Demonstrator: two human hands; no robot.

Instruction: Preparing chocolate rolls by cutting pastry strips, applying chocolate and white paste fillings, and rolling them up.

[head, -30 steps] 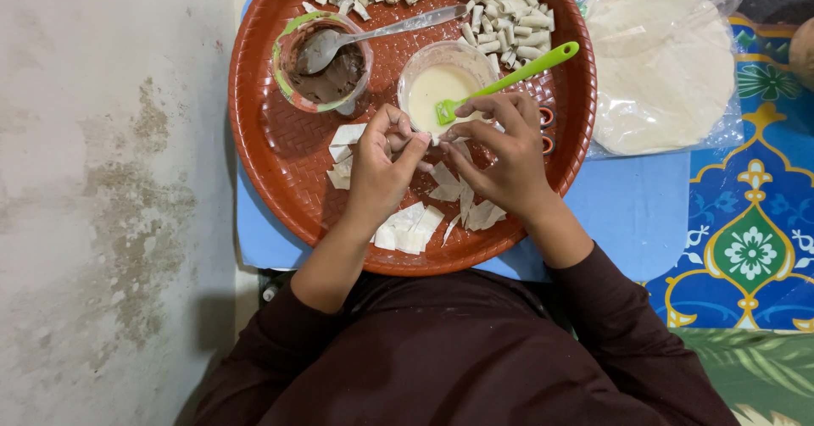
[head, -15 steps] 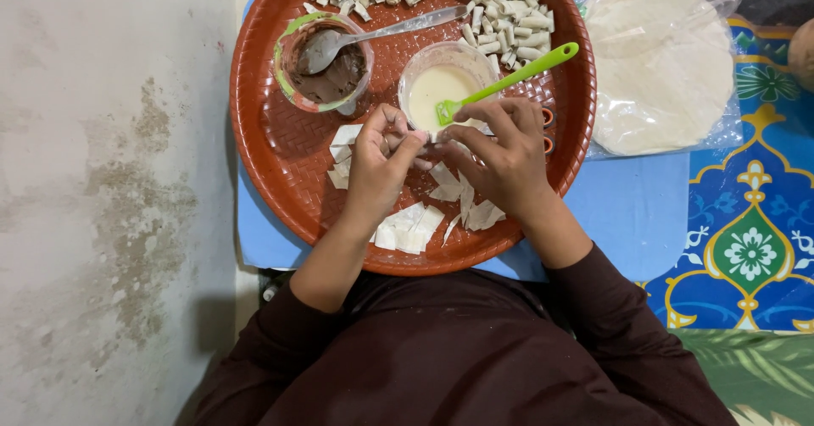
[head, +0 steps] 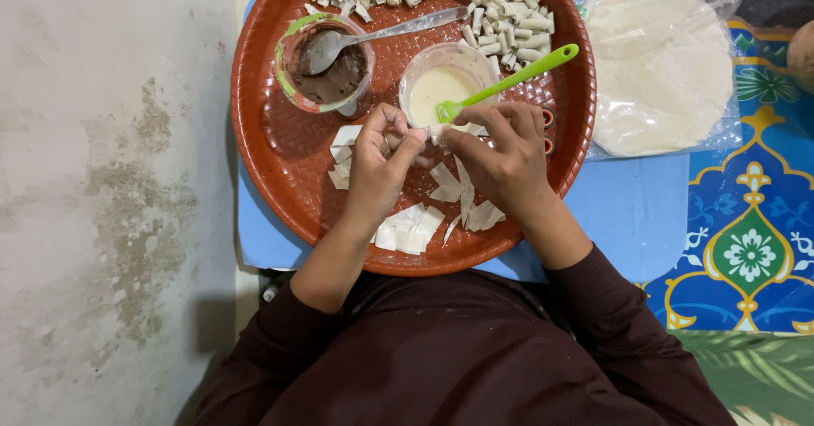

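Left hand (head: 379,161): closed on the small dough piece (head: 434,135).
Right hand (head: 502,159): pinched the same piece.
Tip: edges should be pressed gently over the red tray (head: 280,163).

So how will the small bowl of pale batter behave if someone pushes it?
The small bowl of pale batter probably slides easily on the red tray, looking light. The green brush leaning on its rim may tip it or fall out. The batter could slosh.
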